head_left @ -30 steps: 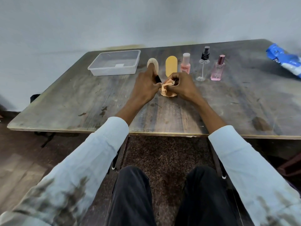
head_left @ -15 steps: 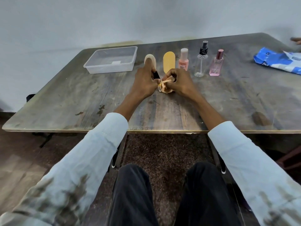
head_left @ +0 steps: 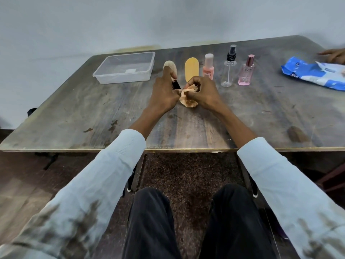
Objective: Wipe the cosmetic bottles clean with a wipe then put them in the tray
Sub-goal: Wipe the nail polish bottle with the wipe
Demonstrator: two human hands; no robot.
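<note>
1. Near the middle of the surface (head_left: 93, 113), both hands meet just above it.
2. The left hand (head_left: 164, 93) has its fingers closed around a small dark bottle (head_left: 175, 85), forefinger raised.
3. The right hand (head_left: 202, 92) has its fingers pinched on a crumpled, stained wipe (head_left: 187, 97), which touches the left hand and hangs down toward the surface.
4. Toward the far edge stands a row: a beige tube (head_left: 170, 67), a yellow tube (head_left: 191, 71), a pink bottle (head_left: 208, 67), a clear spray bottle (head_left: 229, 67) and a pink perfume bottle (head_left: 246, 71).
5. Left of that row, at the far left corner, sits the clear plastic tray (head_left: 122, 76), holding no bottles.
6. At the far right edge lies a blue wipe packet (head_left: 313, 72), with another person's hand (head_left: 334, 56) beside it.
</note>
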